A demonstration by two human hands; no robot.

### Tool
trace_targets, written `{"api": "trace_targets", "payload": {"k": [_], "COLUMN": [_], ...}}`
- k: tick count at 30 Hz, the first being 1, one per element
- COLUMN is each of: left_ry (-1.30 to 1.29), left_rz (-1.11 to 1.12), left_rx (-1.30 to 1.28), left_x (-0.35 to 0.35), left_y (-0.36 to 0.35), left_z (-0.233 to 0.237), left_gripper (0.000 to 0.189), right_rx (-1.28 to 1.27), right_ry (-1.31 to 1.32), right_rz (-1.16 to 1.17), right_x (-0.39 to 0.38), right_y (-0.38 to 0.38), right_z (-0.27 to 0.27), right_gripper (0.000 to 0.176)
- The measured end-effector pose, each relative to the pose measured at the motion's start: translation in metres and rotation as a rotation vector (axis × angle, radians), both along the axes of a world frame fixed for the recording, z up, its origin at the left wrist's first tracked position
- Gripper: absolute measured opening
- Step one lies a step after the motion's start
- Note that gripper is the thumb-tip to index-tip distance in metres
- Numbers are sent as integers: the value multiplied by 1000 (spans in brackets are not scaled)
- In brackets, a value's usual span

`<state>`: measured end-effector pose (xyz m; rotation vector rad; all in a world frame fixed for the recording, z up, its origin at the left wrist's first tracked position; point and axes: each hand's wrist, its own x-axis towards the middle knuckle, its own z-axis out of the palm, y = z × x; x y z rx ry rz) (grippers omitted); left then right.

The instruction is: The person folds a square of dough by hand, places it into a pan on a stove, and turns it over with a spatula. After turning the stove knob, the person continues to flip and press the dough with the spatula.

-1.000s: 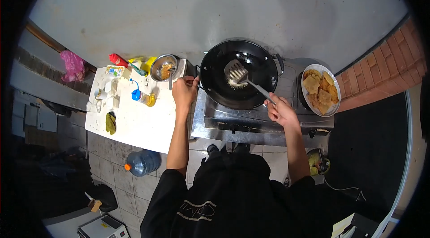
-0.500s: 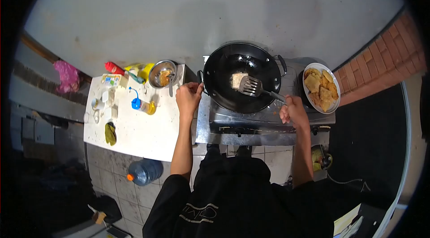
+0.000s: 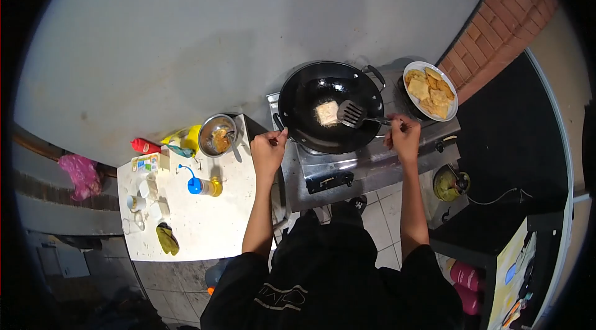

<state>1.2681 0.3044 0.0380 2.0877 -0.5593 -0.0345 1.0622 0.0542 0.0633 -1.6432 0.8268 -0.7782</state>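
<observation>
A black wok stands on the steel stove, with a pale square piece of food frying in a little oil. My right hand is closed around the handle of a slotted spatula. Its blade lies in the wok at the right edge of the piece, seemingly touching it. At the wok's left side, my left hand has its fingers pinched at the lower end of the wok handle; the exact contact is partly hidden.
Fried pieces fill a white plate right of the wok. On the white table at left are a steel bowl with a spoon, a blue-capped oil bottle, a red bottle, small white containers and a green cloth. A wall rises behind.
The view has turned, shifting stove and table in the picture. The spatula blade, which overlapped the food's right edge, now sits beside it. Both hands keep their grips.
</observation>
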Motion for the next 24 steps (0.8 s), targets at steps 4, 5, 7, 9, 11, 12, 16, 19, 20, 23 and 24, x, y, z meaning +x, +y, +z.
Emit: {"api": "trace_targets", "payload": {"k": [4,5,7,9,11,12,16,19,20,23,24], "left_ry": [-5,11,16,35,50,23,54,32,32,-25,-29], "left_rz": [-9,-16,-39,-48,-54,-62,-57,-24,-17,16,20], "left_rx": [-54,-48,-46,-51,-59,-63,-30,-60,-58,-124,-122], "left_x": [6,8,9,11,12,13,14,9,8,5,4], "left_y": [-1,0,1,1,2,2,2,0,-1,-3,-3], "left_z": [-3,-5,-8,-11,-12,-12,-9,-7,-9,-11,-10], "left_gripper": [30,31,30,31,31,31,31,31,31,30,30], "right_rx": [48,-12,-81,-101,-125,-148,-70,-72,-68,-22,-19], "right_ry": [-95,-96,-110,-130,-155,-159,-265,-346,-346,-406,-386], "right_rz": [-40,-38,-21,3,30,-10,-90,-61,-54,-33,-31], "right_x": [15,18,22,24,27,28,35,43,48,61,64], "right_y": [13,16,21,19,19,20,24,22,21,25,27], "right_z": [3,6,6,4,2,2,9,1,-3,-9,-10], "right_gripper": [14,14,15,16,16,17,19,20,20,19,19]}}
